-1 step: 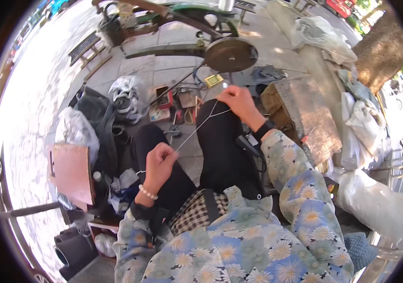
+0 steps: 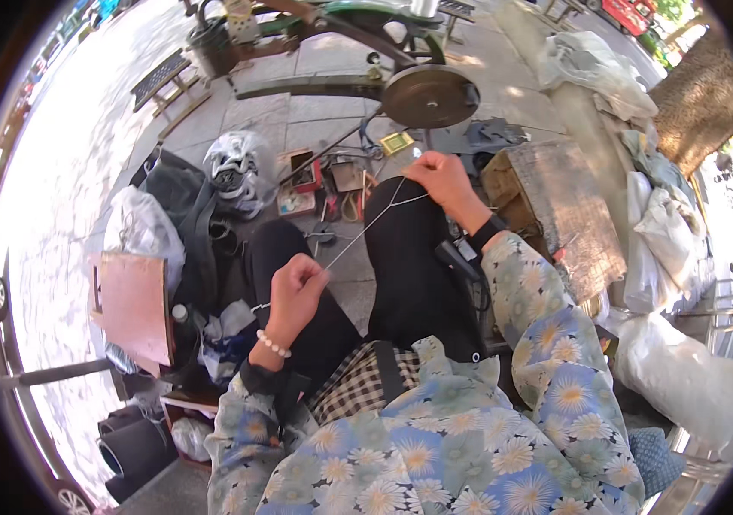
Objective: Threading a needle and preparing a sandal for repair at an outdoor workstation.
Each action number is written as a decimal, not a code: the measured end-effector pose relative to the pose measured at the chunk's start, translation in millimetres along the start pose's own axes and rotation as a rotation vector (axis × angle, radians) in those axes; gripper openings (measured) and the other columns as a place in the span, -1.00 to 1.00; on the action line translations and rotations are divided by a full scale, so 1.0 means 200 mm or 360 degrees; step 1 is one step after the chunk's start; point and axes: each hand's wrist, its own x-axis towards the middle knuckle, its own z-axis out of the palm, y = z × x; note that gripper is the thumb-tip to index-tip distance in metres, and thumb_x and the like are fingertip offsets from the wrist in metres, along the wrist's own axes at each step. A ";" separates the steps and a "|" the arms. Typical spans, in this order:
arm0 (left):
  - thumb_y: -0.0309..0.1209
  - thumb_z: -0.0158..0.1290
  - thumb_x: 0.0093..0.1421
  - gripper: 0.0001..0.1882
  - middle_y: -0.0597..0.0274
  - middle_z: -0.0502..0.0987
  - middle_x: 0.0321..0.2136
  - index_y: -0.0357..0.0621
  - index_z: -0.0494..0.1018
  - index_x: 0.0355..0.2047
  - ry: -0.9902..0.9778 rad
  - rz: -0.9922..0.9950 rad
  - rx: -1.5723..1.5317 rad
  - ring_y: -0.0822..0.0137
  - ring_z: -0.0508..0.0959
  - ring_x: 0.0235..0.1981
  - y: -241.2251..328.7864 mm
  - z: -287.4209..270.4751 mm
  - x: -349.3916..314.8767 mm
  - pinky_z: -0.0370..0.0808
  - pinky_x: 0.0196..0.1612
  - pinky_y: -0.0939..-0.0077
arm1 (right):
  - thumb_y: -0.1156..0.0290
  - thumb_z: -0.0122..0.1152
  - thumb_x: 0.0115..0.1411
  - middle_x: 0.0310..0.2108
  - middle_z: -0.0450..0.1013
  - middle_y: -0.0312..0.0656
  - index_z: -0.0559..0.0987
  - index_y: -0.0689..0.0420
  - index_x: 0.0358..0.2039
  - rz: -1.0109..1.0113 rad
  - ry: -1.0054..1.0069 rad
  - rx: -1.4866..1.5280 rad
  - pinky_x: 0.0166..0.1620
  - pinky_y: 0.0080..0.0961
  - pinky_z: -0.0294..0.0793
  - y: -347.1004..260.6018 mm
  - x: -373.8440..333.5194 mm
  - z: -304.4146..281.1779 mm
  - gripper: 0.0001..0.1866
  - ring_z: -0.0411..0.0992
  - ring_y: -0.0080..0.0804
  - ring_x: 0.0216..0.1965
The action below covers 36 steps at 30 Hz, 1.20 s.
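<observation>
A thin white cord (image 2: 356,241) runs slanting between my two hands, above my dark-trousered knees. One end is pinched in the closed fingers of my left hand (image 2: 295,294), and a short tail of it sticks out beside the wrist with the beaded bracelet (image 2: 273,344). Higher up and to the right, my right hand (image 2: 444,184) pinches the cord between thumb and fingers. Near this hand the cord splits into two strands, forming a narrow loop. A black band (image 2: 490,234) circles my right wrist. A small bright spot shows just above the right fingertips; its nature is unclear.
Ahead stands a metal machine with a round disc (image 2: 431,96). Small tools and boxes (image 2: 300,170) lie on the paving beyond my knees. A bagged pair of shoes (image 2: 237,176) sits to the left, a brown board (image 2: 130,307) nearer. At right are a worn flat sheet (image 2: 568,215) and white sacks (image 2: 675,360).
The whole view has shifted slightly, so the scene sits a little further right. Both hands keep their pinch on the cord, and its loop near the right hand looks slightly narrower.
</observation>
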 end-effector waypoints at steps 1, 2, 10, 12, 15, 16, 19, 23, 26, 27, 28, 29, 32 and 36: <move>-0.55 0.06 -0.02 -0.86 0.36 0.32 -0.72 -0.25 0.34 -0.64 0.0018 -0.0028 0.0010 0.60 0.30 -0.64 0.00 0.01 0.01 0.24 -0.57 0.66 | 0.39 0.25 -0.04 -0.64 0.38 -0.41 0.52 0.21 -0.58 -0.0016 -0.0055 0.0109 -0.53 -0.71 0.21 0.03 0.03 -0.01 -0.84 0.25 -0.73 -0.59; -0.56 0.06 0.00 -0.86 0.40 0.31 -0.72 -0.24 0.34 -0.63 0.0006 -0.0031 0.0040 0.63 0.29 -0.63 -0.01 0.01 0.00 0.23 -0.58 0.68 | 0.39 0.25 -0.04 -0.64 0.38 -0.41 0.52 0.21 -0.58 -0.0009 -0.0091 0.0118 -0.53 -0.71 0.21 0.05 0.05 0.00 -0.84 0.25 -0.73 -0.59; -0.46 0.03 -0.02 -0.88 0.03 0.41 -0.63 -0.22 0.35 -0.61 -0.0001 0.0542 0.0841 0.00 0.45 -0.55 0.02 0.01 0.00 0.36 -0.51 0.24 | 0.35 0.26 -0.02 -0.63 0.40 -0.39 0.52 0.20 -0.57 0.0270 -0.0269 -0.0049 -0.53 -0.69 0.25 0.12 0.15 0.01 -0.82 0.30 -0.67 -0.61; -0.44 0.02 -0.01 -0.88 0.05 0.40 -0.63 -0.20 0.34 -0.61 -0.0009 0.0525 0.0962 0.01 0.45 -0.55 0.04 0.00 0.01 0.36 -0.51 0.21 | 0.36 0.22 -0.02 -0.67 0.39 -0.37 0.52 0.20 -0.58 0.0156 -0.0312 -0.0332 -0.55 -0.66 0.24 0.13 0.17 0.00 -0.83 0.28 -0.66 -0.63; -0.43 0.00 -0.01 -0.90 0.08 0.40 -0.63 -0.17 0.35 -0.59 -0.0017 0.0536 0.1120 0.01 0.46 -0.54 0.02 -0.01 0.05 0.37 -0.50 0.19 | 0.29 0.23 -0.09 -0.71 0.39 -0.19 0.53 0.25 -0.63 0.0079 -0.0324 -0.0676 -0.50 -0.52 0.33 0.11 0.16 -0.04 -0.75 0.36 -0.49 -0.63; -0.43 0.00 -0.01 -0.91 0.09 0.40 -0.63 -0.16 0.36 -0.58 -0.0017 0.0562 0.1164 0.02 0.46 -0.54 0.02 -0.01 0.06 0.38 -0.50 0.20 | 0.29 0.23 -0.09 -0.71 0.39 -0.19 0.53 0.25 -0.63 0.0078 -0.0332 -0.0681 -0.50 -0.52 0.33 0.15 0.16 -0.06 -0.75 0.36 -0.49 -0.63; -0.43 -0.01 -0.03 -0.92 0.07 0.41 -0.63 -0.16 0.35 -0.56 -0.0044 0.0565 0.1128 0.02 0.46 -0.54 0.01 -0.02 0.08 0.38 -0.50 0.19 | 0.30 0.21 -0.10 -0.73 0.37 -0.16 0.53 0.25 -0.62 -0.0280 -0.0397 -0.1002 -0.51 -0.51 0.32 0.28 0.16 -0.14 -0.76 0.35 -0.49 -0.64; -0.49 -0.02 0.03 -0.93 0.07 0.41 -0.59 -0.24 0.36 -0.52 -0.0078 0.0474 0.1100 0.10 0.45 -0.55 0.00 -0.04 0.08 0.35 -0.47 0.30 | 0.34 0.22 -0.05 -0.72 0.36 -0.27 0.51 0.23 -0.64 0.0032 -0.0282 -0.0557 -0.59 -0.55 0.23 0.28 0.09 -0.13 -0.79 0.26 -0.57 -0.68; -0.54 -0.02 0.08 -0.96 0.30 0.39 -0.63 -0.25 0.37 -0.49 0.0109 0.0305 0.0317 0.50 0.37 -0.61 -0.01 -0.09 0.06 0.29 -0.52 0.58 | 0.37 0.23 -0.02 -0.70 0.34 -0.36 0.51 0.22 -0.62 0.0285 -0.0204 -0.0193 -0.60 -0.61 0.17 0.22 0.07 -0.12 -0.81 0.21 -0.63 -0.68; -0.56 -0.02 0.09 -0.96 0.39 0.36 -0.61 -0.25 0.38 -0.49 0.0119 0.0181 0.0097 0.62 0.31 -0.58 -0.01 -0.11 0.06 0.23 -0.52 0.68 | 0.39 0.23 0.00 -0.68 0.33 -0.40 0.51 0.21 -0.60 0.0418 -0.0179 -0.0036 -0.60 -0.64 0.15 0.20 0.06 -0.12 -0.82 0.19 -0.66 -0.66; -0.57 -0.02 0.11 -0.95 0.48 0.34 -0.59 -0.25 0.38 -0.49 0.0128 0.0056 -0.0122 0.73 0.24 -0.55 -0.01 -0.14 0.05 0.18 -0.52 0.78 | 0.39 0.23 0.00 -0.68 0.33 -0.40 0.51 0.21 -0.60 0.0423 -0.0171 -0.0036 -0.60 -0.64 0.15 0.19 0.05 -0.12 -0.82 0.19 -0.66 -0.66; -0.59 -0.03 0.10 -0.92 0.53 0.34 -0.60 -0.24 0.38 -0.53 0.0171 0.0048 -0.0135 0.76 0.24 -0.57 -0.01 -0.16 0.04 0.15 -0.53 0.82 | 0.38 0.24 -0.01 -0.67 0.32 -0.40 0.50 0.22 -0.59 0.0342 -0.0173 -0.0017 -0.59 -0.65 0.14 0.17 0.04 -0.11 -0.82 0.19 -0.67 -0.65; -0.58 0.00 0.04 -0.92 0.49 0.31 -0.70 -0.25 0.38 -0.57 0.0140 -0.0032 0.0082 0.71 0.21 -0.65 -0.06 -0.22 0.00 0.17 -0.59 0.75 | 0.38 0.25 0.00 -0.66 0.32 -0.42 0.49 0.23 -0.58 0.0226 -0.0172 0.0035 -0.57 -0.67 0.14 0.06 0.01 -0.07 -0.81 0.17 -0.69 -0.62; -0.60 0.01 0.03 -0.92 0.52 0.33 -0.69 -0.25 0.40 -0.59 0.0258 -0.0171 0.0136 0.71 0.23 -0.65 -0.08 -0.26 -0.02 0.17 -0.58 0.76 | 0.37 0.21 0.06 -0.63 0.28 -0.49 0.49 0.19 -0.54 -0.0098 -0.0159 0.0073 -0.53 -0.75 0.09 0.03 0.02 -0.02 -0.83 0.13 -0.78 -0.58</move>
